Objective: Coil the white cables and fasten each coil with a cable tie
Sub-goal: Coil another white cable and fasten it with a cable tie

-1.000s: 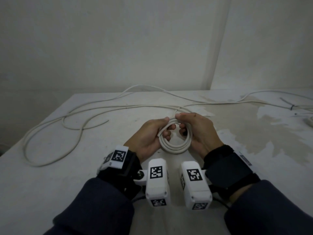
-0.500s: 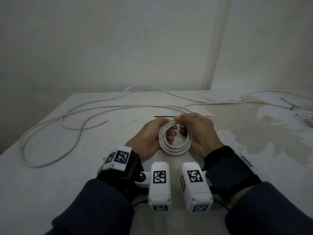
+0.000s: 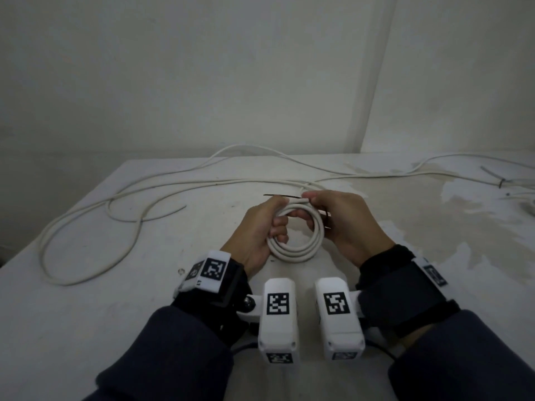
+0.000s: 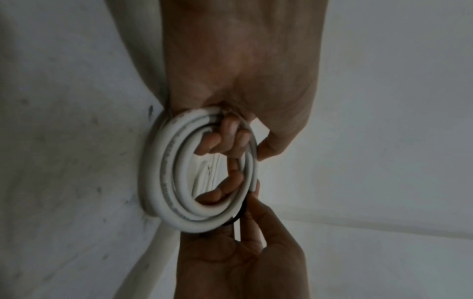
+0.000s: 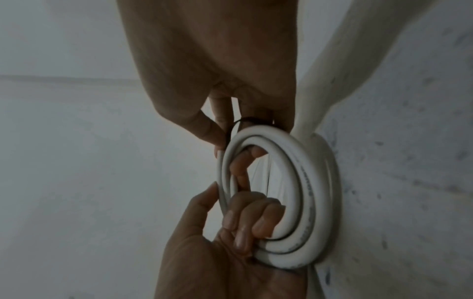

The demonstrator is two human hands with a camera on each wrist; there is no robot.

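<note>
Both hands meet on the coil [image 3: 295,238], held just above the table [image 3: 86,314]. The left hand [image 3: 257,230] curls round its 9 o'clock side. The right hand [image 3: 344,224] pinches the black cable tie [image 3: 282,195] at 12 o'clock; its free tail lies crosswise, pointing toward 9 o'clock, so the right hand is nearer for tightening it.

**Coil held between two hands at the table's near middle**

The coil [image 3: 295,241] stands between the left hand [image 3: 257,235] on its left and the right hand [image 3: 344,224] on its right, above the table [image 3: 86,314]. The cable tie [image 3: 282,195] lies across the coil's far side, its tail pointing left past the left hand. Behind and to the left of the hands, loose cable [image 3: 95,215] sprawls in loops over the table, running on to the far right edge. A wall [image 3: 202,82] rises behind the table.
</note>
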